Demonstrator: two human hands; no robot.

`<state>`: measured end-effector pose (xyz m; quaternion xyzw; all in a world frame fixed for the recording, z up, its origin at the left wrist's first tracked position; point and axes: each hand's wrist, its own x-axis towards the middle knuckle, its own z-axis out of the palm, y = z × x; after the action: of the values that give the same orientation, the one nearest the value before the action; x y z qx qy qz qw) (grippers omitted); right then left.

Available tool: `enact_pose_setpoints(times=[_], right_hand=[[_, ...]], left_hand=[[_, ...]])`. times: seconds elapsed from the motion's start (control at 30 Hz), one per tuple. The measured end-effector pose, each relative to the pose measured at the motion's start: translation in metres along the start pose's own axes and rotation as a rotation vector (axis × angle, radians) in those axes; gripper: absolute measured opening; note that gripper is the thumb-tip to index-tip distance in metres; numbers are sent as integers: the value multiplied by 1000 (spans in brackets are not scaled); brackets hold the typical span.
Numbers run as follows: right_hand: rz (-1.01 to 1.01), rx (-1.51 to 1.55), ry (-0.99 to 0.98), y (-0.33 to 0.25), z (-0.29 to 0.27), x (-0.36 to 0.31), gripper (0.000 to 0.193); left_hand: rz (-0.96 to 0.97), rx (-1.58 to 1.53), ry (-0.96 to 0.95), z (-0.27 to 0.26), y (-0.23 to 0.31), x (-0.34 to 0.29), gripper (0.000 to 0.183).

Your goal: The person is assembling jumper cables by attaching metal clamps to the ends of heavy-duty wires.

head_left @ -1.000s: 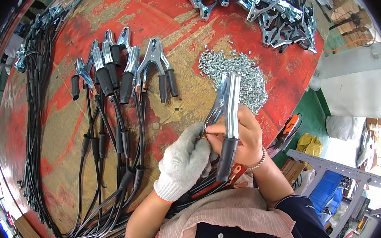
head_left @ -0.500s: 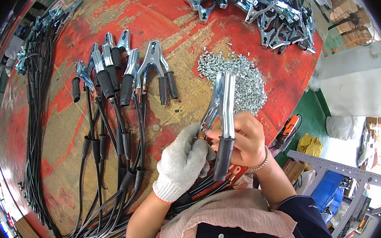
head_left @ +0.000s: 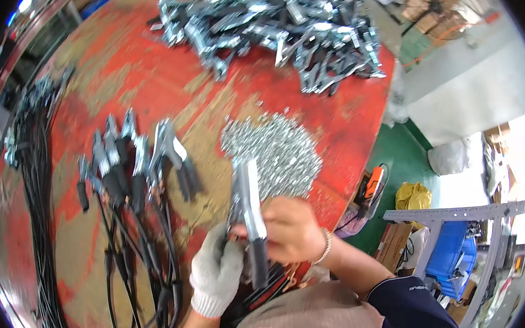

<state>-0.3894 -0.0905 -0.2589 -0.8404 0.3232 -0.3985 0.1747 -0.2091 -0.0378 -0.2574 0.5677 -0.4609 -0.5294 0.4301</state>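
Observation:
A metal spring clamp point(head_left: 251, 193) with a black handle sleeve stands upright before me, blurred by motion. My left hand point(head_left: 215, 277), in a white knit glove, is closed around its lower left part, where a bit of copper shows. My bare right hand point(head_left: 293, 230), with a beaded bracelet at the wrist, is curled against the clamp's right side. Its fingertips reach behind the clamp, so what they pinch is hidden. Just beyond the clamp lies a heap of small silvery screws point(head_left: 277, 153). Below my hands are black cables with copper lug ends point(head_left: 290, 280).
Left of my hands lie several clamps point(head_left: 113, 168) joined to black cables. A long cable bundle point(head_left: 41, 221) runs along the far left. Many loose clamps point(head_left: 275, 25) are piled at the back. Right of the red table's edge stands a grey metal frame point(head_left: 466, 212) beside blue bins point(head_left: 448, 254).
My view has swung, so the table's things sit lower and further left. The clamp now appears narrower, more edge-on, with both hands still at it.

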Motion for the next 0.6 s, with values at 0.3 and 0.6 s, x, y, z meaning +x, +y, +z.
enact_pose_setpoints(times=[0.3,0.6], right_hand=[[273,-589,113,129,-93,3,25],[185,-1182,-407,230,-120,38,28]], left_hand=[[167,982,390,-40,17,26,37],[73,1611,456,-47,13,32,26]])
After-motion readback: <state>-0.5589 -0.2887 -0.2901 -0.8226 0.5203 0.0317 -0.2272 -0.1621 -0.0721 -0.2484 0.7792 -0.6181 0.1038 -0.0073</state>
